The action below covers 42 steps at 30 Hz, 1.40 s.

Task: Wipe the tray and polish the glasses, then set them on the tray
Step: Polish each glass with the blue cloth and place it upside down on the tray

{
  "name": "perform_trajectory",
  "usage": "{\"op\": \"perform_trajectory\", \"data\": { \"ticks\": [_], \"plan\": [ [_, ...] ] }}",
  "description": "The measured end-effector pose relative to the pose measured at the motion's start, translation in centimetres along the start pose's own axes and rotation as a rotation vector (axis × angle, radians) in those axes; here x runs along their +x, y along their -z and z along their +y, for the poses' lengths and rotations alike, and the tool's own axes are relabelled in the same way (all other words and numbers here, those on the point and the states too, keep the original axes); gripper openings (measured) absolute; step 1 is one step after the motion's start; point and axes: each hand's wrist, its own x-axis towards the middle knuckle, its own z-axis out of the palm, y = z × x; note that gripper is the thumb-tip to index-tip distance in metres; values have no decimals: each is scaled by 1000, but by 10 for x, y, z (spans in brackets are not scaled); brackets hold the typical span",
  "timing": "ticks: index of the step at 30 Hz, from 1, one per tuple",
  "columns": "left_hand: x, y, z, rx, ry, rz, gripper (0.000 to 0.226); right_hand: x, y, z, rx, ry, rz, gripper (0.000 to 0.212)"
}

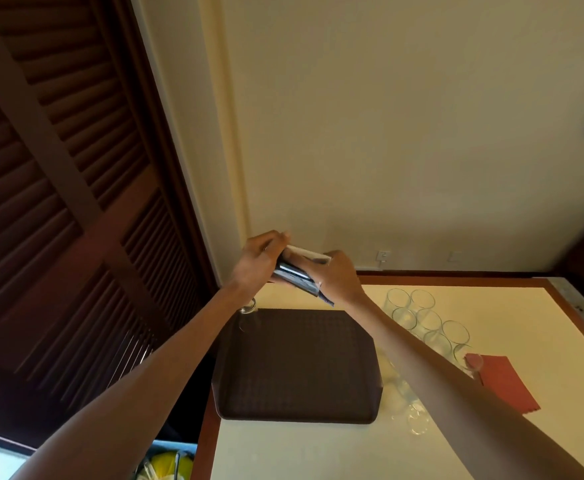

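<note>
In the centre of the frame, the held glass: a clear glass tumbler (294,271) is lying tilted in mid-air above the far edge of the tray, half wrapped in a dark blue and white polishing cloth (309,254).
Left hand: the left hand (261,259) is curling its fingers round the tumbler's upper-left end and clamping it.
Right hand: the right hand (339,277) is gripping the cloth against the tumbler's lower-right end. I cannot tell whether any fingers are going inside the rim.
Tray: the dark brown textured plastic tray (301,368) is sitting in the lower centre on the cream table top with a wooden border (318,452).
Finished glass: one clear drinking glass (248,315) is standing in the tray's upper-left corner, just below the left wrist.
Waiting glasses: a cluster of clear tumblers (422,320) is standing right of the tray, with a few more (416,419) near its lower right corner, beside the right forearm. A red paper napkin (505,382) is lying further right.
Slip risk: the cloth is sliding between skin and smooth glass, so a hard twist is likely to loosen the grip and drop the tumbler onto the tray.
Knock risk: a lowering left wrist is liable to topple the finished glass, and a sweeping right forearm is liable to clip the waiting ones.
</note>
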Motion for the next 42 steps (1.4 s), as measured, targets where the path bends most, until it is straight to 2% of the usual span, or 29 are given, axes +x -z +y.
{"op": "perform_trajectory", "data": {
  "ticks": [1,3,4,5,8,9,11,14,19,23,27,30,34,38,42],
  "plan": [
    [0,0,-1,18,-40,4,37,-4,1,-8,164,-130,-119,64],
    [-1,2,-3,28,-63,-13,39,-7,3,-12,250,-227,-231,52],
    [-1,2,-4,-5,-29,-34,42,-6,4,-11,197,-181,-196,48],
    [-1,2,-4,-63,37,-63,46,-3,5,-6,45,-76,-99,50],
    [-2,2,-5,-165,288,-161,56,6,8,6,-512,274,219,63],
    [-2,1,-5,-151,348,-189,57,6,9,8,-575,333,241,68],
    [-2,2,-7,-116,401,-210,56,5,9,10,-575,339,229,72],
    [1,5,-16,-111,372,-162,50,3,0,21,-469,200,145,64],
    [5,11,-34,-207,306,-92,42,-4,-8,22,76,-282,-196,46],
    [4,15,-48,-282,297,-20,56,-5,-11,34,218,-347,-334,42],
    [8,23,-61,-330,281,34,63,-3,-14,54,86,-289,-345,46],
    [14,32,-71,-366,273,77,55,-7,-13,68,43,-219,-360,27],
    [23,41,-95,-336,274,143,67,-16,-24,113,175,-348,-330,21],
    [39,36,-134,-33,270,161,47,-22,-46,158,374,-592,-180,12],
    [58,23,-179,305,219,97,54,-23,-61,183,463,-774,-114,12]
  ]
}}
